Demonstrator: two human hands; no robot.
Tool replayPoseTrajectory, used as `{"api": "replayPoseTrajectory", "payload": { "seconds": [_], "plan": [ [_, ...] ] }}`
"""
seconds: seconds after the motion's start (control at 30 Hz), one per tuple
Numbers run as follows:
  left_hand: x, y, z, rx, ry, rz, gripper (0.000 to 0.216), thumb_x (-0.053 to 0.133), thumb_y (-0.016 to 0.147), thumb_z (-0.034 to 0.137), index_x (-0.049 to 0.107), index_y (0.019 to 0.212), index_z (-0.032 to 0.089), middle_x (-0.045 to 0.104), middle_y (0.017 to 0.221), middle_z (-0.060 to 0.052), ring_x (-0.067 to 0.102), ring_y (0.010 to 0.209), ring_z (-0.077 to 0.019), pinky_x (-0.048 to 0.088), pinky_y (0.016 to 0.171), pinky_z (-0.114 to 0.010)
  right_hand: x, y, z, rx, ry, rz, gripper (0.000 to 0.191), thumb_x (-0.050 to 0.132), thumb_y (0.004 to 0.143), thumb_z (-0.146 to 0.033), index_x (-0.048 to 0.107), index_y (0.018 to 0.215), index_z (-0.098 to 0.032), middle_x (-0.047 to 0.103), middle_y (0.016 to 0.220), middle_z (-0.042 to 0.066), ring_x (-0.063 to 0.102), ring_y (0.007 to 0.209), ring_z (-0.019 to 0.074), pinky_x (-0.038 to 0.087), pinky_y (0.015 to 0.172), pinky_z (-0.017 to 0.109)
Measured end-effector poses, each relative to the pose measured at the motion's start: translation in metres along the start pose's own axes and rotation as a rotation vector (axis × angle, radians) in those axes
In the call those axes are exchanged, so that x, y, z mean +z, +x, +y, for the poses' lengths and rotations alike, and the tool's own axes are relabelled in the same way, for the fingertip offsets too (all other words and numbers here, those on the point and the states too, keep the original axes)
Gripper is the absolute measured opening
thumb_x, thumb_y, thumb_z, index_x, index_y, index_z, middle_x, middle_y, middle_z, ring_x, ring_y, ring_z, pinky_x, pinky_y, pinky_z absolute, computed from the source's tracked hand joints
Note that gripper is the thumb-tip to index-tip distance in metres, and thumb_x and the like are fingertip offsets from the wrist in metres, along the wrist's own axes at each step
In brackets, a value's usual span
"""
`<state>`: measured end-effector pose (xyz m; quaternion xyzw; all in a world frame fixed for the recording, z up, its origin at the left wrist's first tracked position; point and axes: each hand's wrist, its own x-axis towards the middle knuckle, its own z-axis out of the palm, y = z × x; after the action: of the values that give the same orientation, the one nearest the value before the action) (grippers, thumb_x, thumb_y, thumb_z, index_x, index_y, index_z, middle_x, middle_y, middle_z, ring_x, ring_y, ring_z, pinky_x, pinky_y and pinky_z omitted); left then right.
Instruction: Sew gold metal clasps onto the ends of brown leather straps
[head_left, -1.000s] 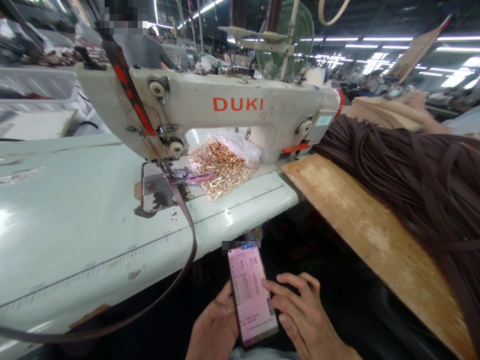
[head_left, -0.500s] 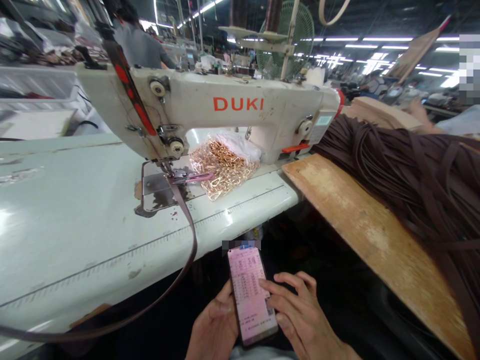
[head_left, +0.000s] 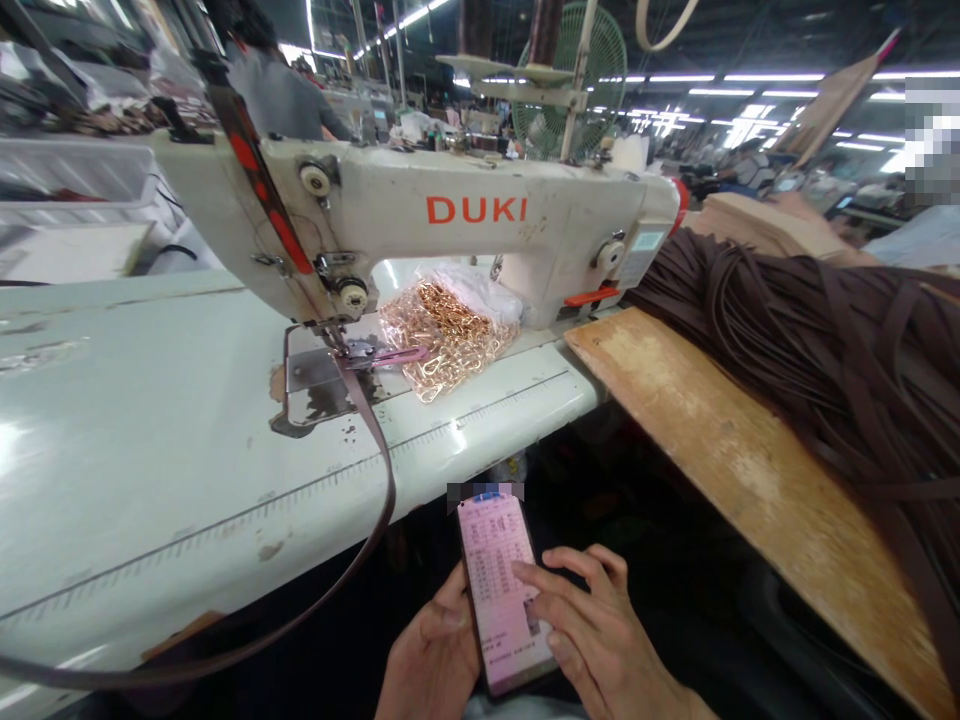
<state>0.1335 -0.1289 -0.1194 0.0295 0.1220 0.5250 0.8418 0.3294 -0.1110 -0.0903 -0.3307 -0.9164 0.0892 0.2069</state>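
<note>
A smartphone (head_left: 504,600) with a pinkish page of small print and tables lies in my left hand (head_left: 433,645), which grips it from the left side and below. My right hand (head_left: 600,625) is over the phone's right edge, its fingers spread and bent, with fingertips on or just above the screen. Beyond the phone stands a white sewing machine (head_left: 480,205) marked DUKI. A dark brown strap (head_left: 381,440) runs from under its needle and loops down to the left. Pink-handled snips (head_left: 401,356) lie beside the needle.
A clear bag of gold-coloured metal clasps (head_left: 450,335) rests under the machine arm. To the right, a worn wooden board (head_left: 720,450) borders a heap of brown straps (head_left: 795,340). Behind the machine are a green fan (head_left: 607,80) and another person (head_left: 277,95).
The page on the phone has shifted slightly on the screen. My right hand's fingers have moved a little to the left across it. My left hand keeps its grip on the phone.
</note>
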Motion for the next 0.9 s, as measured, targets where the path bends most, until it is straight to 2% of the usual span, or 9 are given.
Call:
{"api": "replayPoseTrajectory", "payload": {
  "seconds": [0.23, 0.67, 0.9],
  "plan": [
    [-0.002, -0.001, 0.0, -0.007, 0.001, 0.013, 0.05, 0.046, 0.075, 0.017, 0.062, 0.122, 0.017, 0.067, 0.111, -0.011, 0.054, 0.115, -0.0313, 0.032, 0.103, -0.049, 0.015, 0.003, -0.002, 0.023, 0.001, 0.2, 0.033, 0.031, 0.101, -0.03, 0.061, 0.093, -0.019, 0.066, 0.116, 0.006, 0.047, 0.11, 0.0252, 0.025, 0.092, 0.042],
    [-0.007, 0.001, -0.001, 0.001, 0.019, -0.004, 0.05, 0.044, 0.075, 0.017, 0.062, 0.122, 0.016, 0.066, 0.112, -0.01, 0.054, 0.115, -0.0299, 0.031, 0.103, -0.046, 0.009, 0.012, -0.007, -0.007, -0.018, 0.159, 0.032, 0.032, 0.101, -0.028, 0.06, 0.09, -0.018, 0.066, 0.114, 0.007, 0.047, 0.107, 0.024, 0.024, 0.09, 0.04],
    [-0.004, 0.0, 0.0, -0.015, 0.011, -0.009, 0.051, 0.046, 0.074, 0.018, 0.06, 0.123, 0.016, 0.064, 0.115, -0.011, 0.053, 0.115, -0.0314, 0.033, 0.102, -0.048, 0.018, 0.012, -0.007, 0.002, 0.005, 0.157, 0.031, 0.033, 0.1, -0.029, 0.06, 0.091, -0.018, 0.065, 0.117, 0.007, 0.047, 0.108, 0.0251, 0.025, 0.09, 0.041]
  ]
}}
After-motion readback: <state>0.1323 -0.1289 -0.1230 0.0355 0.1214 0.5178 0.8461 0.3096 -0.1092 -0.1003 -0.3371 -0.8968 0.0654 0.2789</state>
